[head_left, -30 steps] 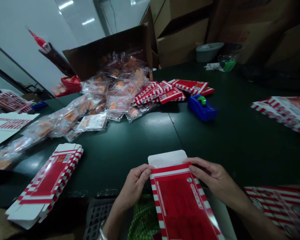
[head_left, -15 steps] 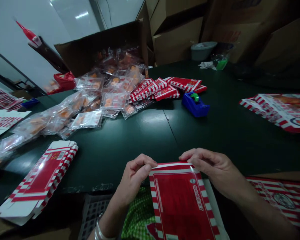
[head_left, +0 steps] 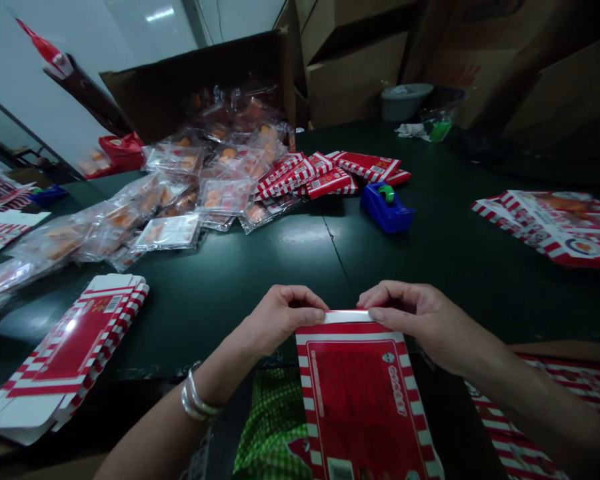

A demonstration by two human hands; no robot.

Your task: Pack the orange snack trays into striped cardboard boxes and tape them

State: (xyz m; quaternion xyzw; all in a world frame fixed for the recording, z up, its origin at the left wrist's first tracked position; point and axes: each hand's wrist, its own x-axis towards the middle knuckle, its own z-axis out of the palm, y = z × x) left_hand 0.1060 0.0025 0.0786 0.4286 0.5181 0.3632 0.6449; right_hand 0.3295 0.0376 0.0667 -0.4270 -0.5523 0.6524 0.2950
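Far left: flat cartons (head_left: 65, 353) lie stacked on the desk (head_left: 260, 267), at its near edge. Behind them, clear packets (head_left: 180, 193) spill across the desk from an open case (head_left: 180, 93).

Centre: my left hand (head_left: 280, 317) is curled, with thumb and forefinger pinched on the top left corner of the box (head_left: 360, 393). The box is red with white stripes and sits at the near edge of the desk, directly before me. Its top flap is folded over between my two hands, and its lower part runs down over my lap. My right hand (head_left: 420, 320) is pinched likewise on the top right corner.

Assessment: the box is thin printed card, light, and stiff along the creases but easily dented. The glossy face is likely slippery. It is best held at the corners and folded edges, not on the flat panel.

Beyond the hands, a blue tape dispenser (head_left: 385, 210) sits mid-desk, well apart from both. Far right: more printed sheets (head_left: 545, 227) lie flat.
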